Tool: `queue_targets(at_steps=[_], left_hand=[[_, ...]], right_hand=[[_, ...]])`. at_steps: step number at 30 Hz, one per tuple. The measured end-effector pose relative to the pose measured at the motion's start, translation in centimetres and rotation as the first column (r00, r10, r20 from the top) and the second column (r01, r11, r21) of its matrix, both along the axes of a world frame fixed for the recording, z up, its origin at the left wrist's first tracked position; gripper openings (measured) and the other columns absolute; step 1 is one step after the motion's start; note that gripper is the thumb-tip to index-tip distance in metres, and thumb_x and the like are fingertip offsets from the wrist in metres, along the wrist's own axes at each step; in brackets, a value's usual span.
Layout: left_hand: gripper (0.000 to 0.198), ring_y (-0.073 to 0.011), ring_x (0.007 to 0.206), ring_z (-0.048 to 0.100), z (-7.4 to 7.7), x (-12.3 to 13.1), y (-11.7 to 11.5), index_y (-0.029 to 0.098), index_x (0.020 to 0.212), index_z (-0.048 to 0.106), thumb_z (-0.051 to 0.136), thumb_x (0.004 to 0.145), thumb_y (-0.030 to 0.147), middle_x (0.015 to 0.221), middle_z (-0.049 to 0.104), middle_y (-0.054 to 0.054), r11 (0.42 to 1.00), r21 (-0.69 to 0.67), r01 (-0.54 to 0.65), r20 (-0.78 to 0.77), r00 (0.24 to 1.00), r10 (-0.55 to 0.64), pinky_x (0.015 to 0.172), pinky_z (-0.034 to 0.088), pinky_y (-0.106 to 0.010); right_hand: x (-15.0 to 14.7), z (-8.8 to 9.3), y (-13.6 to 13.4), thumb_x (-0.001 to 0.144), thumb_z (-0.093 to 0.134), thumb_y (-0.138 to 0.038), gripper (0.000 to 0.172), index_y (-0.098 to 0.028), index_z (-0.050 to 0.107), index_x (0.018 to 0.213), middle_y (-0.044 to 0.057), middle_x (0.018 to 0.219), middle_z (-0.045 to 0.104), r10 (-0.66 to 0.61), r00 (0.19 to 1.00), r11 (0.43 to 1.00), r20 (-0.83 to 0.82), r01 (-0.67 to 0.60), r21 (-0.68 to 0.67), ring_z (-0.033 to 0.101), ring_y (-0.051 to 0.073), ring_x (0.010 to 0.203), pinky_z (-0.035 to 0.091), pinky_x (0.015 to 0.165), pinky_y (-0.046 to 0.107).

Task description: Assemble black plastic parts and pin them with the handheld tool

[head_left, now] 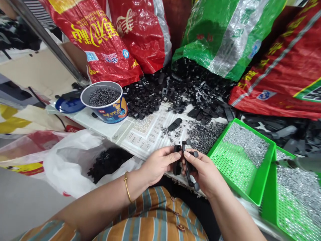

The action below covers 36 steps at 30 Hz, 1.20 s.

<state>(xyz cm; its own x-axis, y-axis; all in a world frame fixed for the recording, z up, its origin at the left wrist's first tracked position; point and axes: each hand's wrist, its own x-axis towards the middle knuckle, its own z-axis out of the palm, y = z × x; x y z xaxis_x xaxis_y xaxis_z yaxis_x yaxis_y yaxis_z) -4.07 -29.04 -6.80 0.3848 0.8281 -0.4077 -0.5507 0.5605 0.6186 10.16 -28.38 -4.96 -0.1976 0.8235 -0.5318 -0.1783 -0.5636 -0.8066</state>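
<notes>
At the table's front edge, my left hand [159, 164] is closed around a black plastic clip-like part [177, 160]. Beside it, my right hand [207, 170] grips a black plastic bracket [188, 167] with arms that end in round pads. The two parts are held close side by side; whether they touch I cannot tell. Just beyond my hands, a heap of small dark metal pieces [205, 134] lies on the table. A flat black plastic piece [175, 124] rests at that heap's left side.
Green perforated trays [262, 180] with small silvery parts stand at the right. A blue tub [110, 112] of small dark pieces sits at the left. Behind lie piled black plastic parts [163, 90] under red and green sacks [230, 33]. A white bag [67, 160] hangs open below the left edge.
</notes>
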Motion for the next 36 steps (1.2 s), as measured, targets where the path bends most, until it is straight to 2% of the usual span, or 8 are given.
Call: queue_targets(at_steps=[5, 11, 17, 23, 27, 36], left_hand=[[0.027, -0.0142, 0.066, 0.06, 0.0, 0.1, -0.1, 0.013, 0.086, 0.063, 0.073, 0.065, 0.027, 0.077, 0.063, -0.003, 0.999, -0.002, -0.033, -0.032, 0.999, 0.033, 0.065, 0.05, -0.032], [0.026, -0.0126, 0.072, 0.06, -0.5, 0.2, 0.0, 0.014, 0.09, 0.065, 0.072, 0.065, 0.02, 0.083, 0.066, -0.003, 0.992, 0.108, -0.067, -0.082, 0.994, 0.076, 0.07, 0.048, -0.027], [0.025, -0.0135, 0.069, 0.061, -0.4, 0.3, 0.0, 0.015, 0.089, 0.066, 0.072, 0.066, 0.023, 0.079, 0.067, -0.002, 0.994, 0.102, -0.041, -0.108, 0.993, 0.052, 0.069, 0.048, -0.028], [0.023, -0.0144, 0.062, 0.062, 0.1, 0.4, -0.1, 0.014, 0.086, 0.063, 0.069, 0.07, 0.028, 0.073, 0.065, -0.003, 0.999, 0.05, 0.022, -0.084, 0.996, -0.017, 0.065, 0.049, -0.031], [0.021, -0.0141, 0.06, 0.062, 0.3, 0.4, -0.1, 0.013, 0.086, 0.063, 0.065, 0.073, 0.029, 0.073, 0.066, -0.004, 0.997, 0.064, 0.052, -0.072, 0.996, -0.048, 0.064, 0.049, -0.029], [0.024, -0.0145, 0.062, 0.062, 0.3, 0.3, -0.1, 0.013, 0.09, 0.063, 0.066, 0.073, 0.03, 0.075, 0.066, -0.005, 0.998, 0.043, 0.052, -0.07, 0.996, -0.049, 0.065, 0.049, -0.031]], right_hand=[[0.0, -0.2, 0.1, 0.065, 0.071, -0.04, 0.027, -0.016, 0.063, 0.075, -0.003, 0.057, 0.054, -0.02, 1.0, 1.0, 0.003, 0.02, -0.014, 0.047, 0.008, 0.047, 0.044, 0.047, 0.022], [-0.2, 0.2, 0.1, 0.063, 0.072, -0.04, 0.027, -0.016, 0.06, 0.067, -0.003, 0.052, 0.053, -0.012, 1.0, 1.0, 0.019, 0.012, -0.02, 0.047, 0.008, 0.044, 0.042, 0.045, 0.021], [-0.1, 0.5, 0.2, 0.061, 0.073, -0.04, 0.028, -0.016, 0.058, 0.065, -0.004, 0.05, 0.053, -0.01, 1.0, 0.999, 0.021, 0.01, -0.04, 0.048, 0.008, 0.041, 0.04, 0.043, 0.021], [0.5, 0.1, 0.2, 0.061, 0.073, -0.037, 0.026, -0.015, 0.061, 0.066, -0.003, 0.051, 0.054, -0.023, 0.998, 0.998, -0.062, 0.019, -0.063, 0.048, 0.008, 0.044, 0.044, 0.045, 0.022], [0.8, -0.1, 0.2, 0.063, 0.073, -0.035, 0.023, -0.015, 0.063, 0.068, -0.002, 0.053, 0.054, -0.02, 0.995, 0.997, -0.094, 0.013, -0.076, 0.047, 0.007, 0.045, 0.044, 0.044, 0.021], [0.7, 0.0, 0.4, 0.062, 0.074, -0.035, 0.025, -0.015, 0.06, 0.063, -0.003, 0.051, 0.053, 0.003, 0.994, 0.996, -0.111, -0.014, -0.093, 0.046, 0.007, 0.043, 0.042, 0.043, 0.021]])
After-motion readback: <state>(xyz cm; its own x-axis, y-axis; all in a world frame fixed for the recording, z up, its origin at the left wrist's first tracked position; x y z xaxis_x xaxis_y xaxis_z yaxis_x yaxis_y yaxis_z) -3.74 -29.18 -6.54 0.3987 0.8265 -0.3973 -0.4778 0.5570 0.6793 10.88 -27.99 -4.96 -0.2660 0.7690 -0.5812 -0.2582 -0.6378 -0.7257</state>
